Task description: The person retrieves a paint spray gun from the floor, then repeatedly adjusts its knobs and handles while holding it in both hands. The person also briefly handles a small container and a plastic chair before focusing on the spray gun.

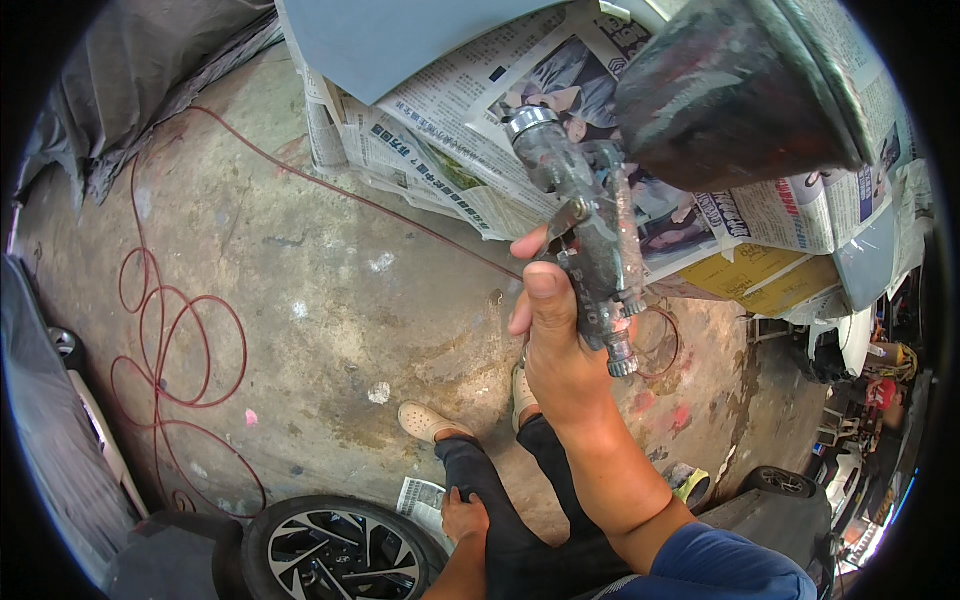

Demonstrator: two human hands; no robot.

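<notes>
My right hand [556, 330] grips a paint-spattered spray gun [603, 245], thumb and fingers wrapped round its handle. The gun's silver nozzle points to the upper left. A large dark paint cup [735, 100], streaked with dried paint, sits tilted on the gun's right side. Behind them lies a grey-blue panel [420, 35], its lower part masked with newspaper [440, 150]; a gap separates nozzle and panel in the picture. Low in the view, my left hand [465, 515] is beside my dark trouser leg, fingers loosely bent and a little apart, with no tool visible in it.
A thin red hose [190, 400] loops over the stained concrete floor [330, 300] and runs toward the gun. Near my left hand stand a car wheel [335, 555] and a newspaper sheet [420, 500]. Grey sheeting [120, 80] hangs at left. Cluttered shelving [880, 400] stands at right.
</notes>
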